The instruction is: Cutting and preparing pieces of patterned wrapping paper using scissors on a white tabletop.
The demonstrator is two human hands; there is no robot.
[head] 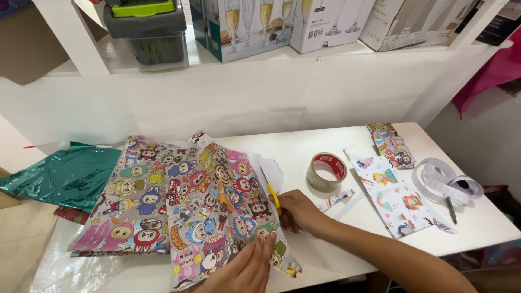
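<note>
Since sheet spans much of white table [325,141], cartoon-print wrapping paper [201,201] noted first: lies flat at table's left-centre, right edge beside both hands. Judged light, thin, limp, glossy so likely slippery, tears easily; best pinned flat near cut line, not pinched at a corner. Left hand [244,268] spread flat, pressing paper's lower edge. Right hand [296,211] closed round yellow-handled scissors [275,199] at paper's right edge; blades hidden. Clear tape roll [326,171] just beyond, apart from paper.
</note>
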